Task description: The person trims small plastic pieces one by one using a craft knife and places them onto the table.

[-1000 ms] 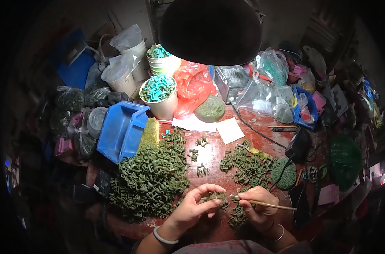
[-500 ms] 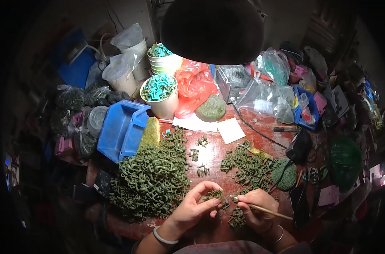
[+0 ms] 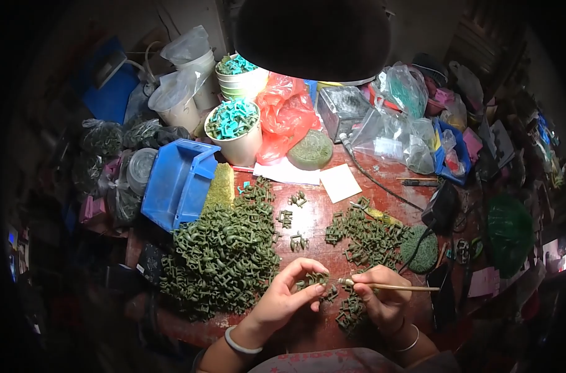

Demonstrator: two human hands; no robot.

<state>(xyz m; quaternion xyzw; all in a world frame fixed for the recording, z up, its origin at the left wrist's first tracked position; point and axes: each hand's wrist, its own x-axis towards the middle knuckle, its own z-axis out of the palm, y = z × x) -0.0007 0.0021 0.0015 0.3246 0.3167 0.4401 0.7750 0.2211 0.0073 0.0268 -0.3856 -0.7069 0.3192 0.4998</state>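
Observation:
My left hand point(image 3: 287, 297) is closed, with a small dark-green moulded piece point(image 3: 313, 281) pinched between thumb and fingers. My right hand point(image 3: 382, 297) grips a thin stick-like tool with a wooden handle point(image 3: 407, 288); its pale tip points left, close to the green piece. Whether the tip touches the piece I cannot tell. Below and between the hands lie more green pieces point(image 3: 352, 313). A big heap of the same pieces point(image 3: 224, 261) is left of my left hand, and a smaller heap point(image 3: 373, 236) lies beyond my right hand.
A blue bin point(image 3: 178, 183) lies tilted behind the big heap. Cups of green and turquoise pieces point(image 3: 233, 119) stand at the back beside a red plastic bag point(image 3: 285, 115). A black cable point(image 3: 382, 189) crosses the red table point(image 3: 258, 329). A dark lamp shade point(image 3: 311, 40) hangs overhead.
The tool has swung to lie nearly level, its rear end higher than before. Both hands stay close together, and the left still holds its piece. The whole view has shifted slightly.

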